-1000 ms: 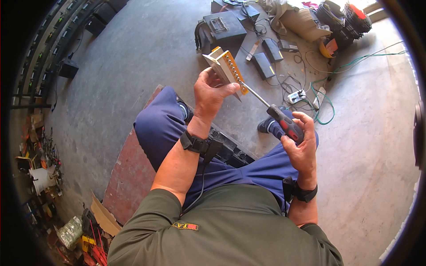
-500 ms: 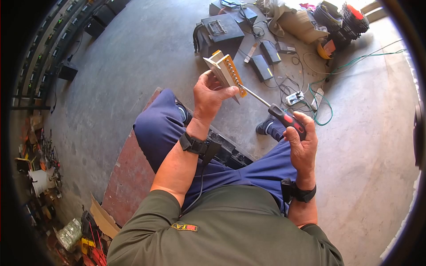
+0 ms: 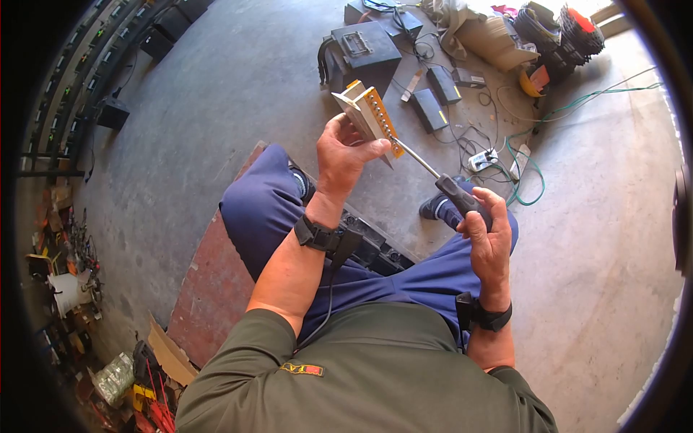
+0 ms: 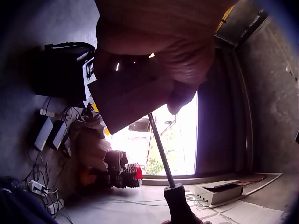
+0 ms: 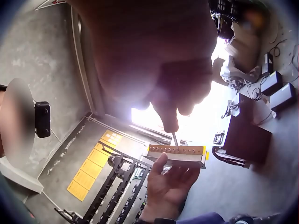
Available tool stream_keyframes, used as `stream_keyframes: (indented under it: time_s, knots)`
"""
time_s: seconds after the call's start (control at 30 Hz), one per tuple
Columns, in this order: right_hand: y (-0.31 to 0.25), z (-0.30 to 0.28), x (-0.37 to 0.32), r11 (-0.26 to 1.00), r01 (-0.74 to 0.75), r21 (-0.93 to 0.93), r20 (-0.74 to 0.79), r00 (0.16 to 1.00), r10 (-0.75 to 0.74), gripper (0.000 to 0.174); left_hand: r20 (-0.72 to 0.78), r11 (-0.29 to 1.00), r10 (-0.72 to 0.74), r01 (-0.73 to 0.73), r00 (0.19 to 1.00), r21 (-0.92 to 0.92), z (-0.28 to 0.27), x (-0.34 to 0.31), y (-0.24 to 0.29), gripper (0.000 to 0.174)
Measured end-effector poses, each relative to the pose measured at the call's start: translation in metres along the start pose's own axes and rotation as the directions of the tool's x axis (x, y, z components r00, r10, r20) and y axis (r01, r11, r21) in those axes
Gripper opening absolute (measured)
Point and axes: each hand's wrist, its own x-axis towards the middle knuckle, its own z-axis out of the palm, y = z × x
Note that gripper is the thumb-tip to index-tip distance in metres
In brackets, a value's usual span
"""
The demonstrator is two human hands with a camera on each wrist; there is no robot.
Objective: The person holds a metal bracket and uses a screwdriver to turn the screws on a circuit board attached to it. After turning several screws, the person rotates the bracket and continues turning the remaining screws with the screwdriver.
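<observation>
My left hand (image 3: 339, 160) grips a pale metal piece (image 3: 360, 117) with a flat plate on one side, thumb along its near edge. Along the piece runs a yellow-orange strip (image 5: 180, 150) set with a row of several small screws. In my right hand (image 3: 492, 247) is a screwdriver (image 3: 456, 193) with a dark handle, held by thumb and fingers near the handle's end. Its shaft (image 4: 160, 149) points up to the strip, and the tip meets one of the screws toward the near end. Both hands are raised in front of the body, above the lap.
A black box (image 3: 364, 54) stands on the floor ahead, near dark power adapters (image 3: 429, 110) and tangled cables. A green cable (image 3: 538, 177) loops at the right. Under the legs is a reddish board (image 3: 209, 289). Racks (image 3: 72, 86) line the far left, above piled tools and parts.
The screwdriver handle has turned: its red patches showed earlier and now a dark side faces up. The right-hand fingers have shifted slightly on it. My left hand holds the metal piece nearly still.
</observation>
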Motion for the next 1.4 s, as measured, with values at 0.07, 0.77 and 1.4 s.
stream_keyframes:
  time_s: [0.07, 0.77, 1.4]
  knots:
    - [0.005, 0.005, 0.006, 0.899, 0.381, -0.215, -0.010, 0.920, -0.392, 0.039, 0.011, 1.000, 0.014, -0.014, 1.000, 0.027, -0.001, 0.001, -0.003, 0.071]
    - [-0.004, -0.003, -0.001, 0.998, -0.055, -0.026, 0.038, 0.998, 0.056, 0.040, 0.014, 0.999, 0.025, -0.026, 1.000, 0.040, -0.002, 0.002, -0.004, 0.073]
    - [0.020, 0.002, 0.007, 0.954, 0.278, -0.110, 0.057, 0.960, -0.273, 0.039, 0.042, 0.999, 0.018, -0.019, 0.999, 0.037, -0.002, 0.003, -0.002, 0.073]
